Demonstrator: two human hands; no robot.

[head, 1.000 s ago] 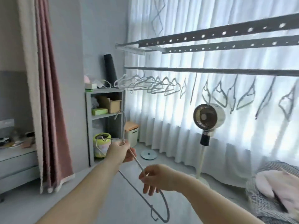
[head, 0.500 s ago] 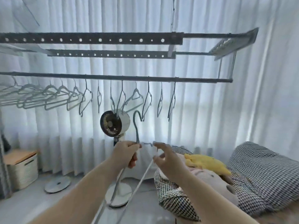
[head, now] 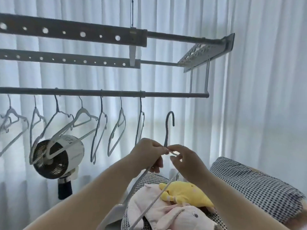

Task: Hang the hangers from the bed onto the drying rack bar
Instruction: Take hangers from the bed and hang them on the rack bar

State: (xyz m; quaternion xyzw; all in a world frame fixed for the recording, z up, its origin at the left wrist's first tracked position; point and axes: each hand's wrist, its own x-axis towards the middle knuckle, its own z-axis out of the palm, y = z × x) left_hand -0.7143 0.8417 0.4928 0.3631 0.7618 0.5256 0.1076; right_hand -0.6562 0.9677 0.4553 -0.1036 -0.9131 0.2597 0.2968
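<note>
White pleated curtains (head: 257, 97) are glowing behind a grey metal drying rack bar (head: 166, 94), where pale wire hangers (head: 116, 131) are hanging. Below it, the left hand (head: 147, 153) is pinching a grey wire hanger (head: 167, 130) at its neck, hook upright; the right hand (head: 186, 161), fingers loosely curled, is touching the shoulder wire just beside that grip.

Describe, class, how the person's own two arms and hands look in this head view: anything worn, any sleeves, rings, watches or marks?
Both forearms come in from the bottom edge bare: no sleeve shows as far as the frame reaches. The left hand and the right hand wear no gloves. No watch, bracelet or ring is visible on either wrist or on the fingers that show. No marks can be made out; the picture is slightly soft.
</note>
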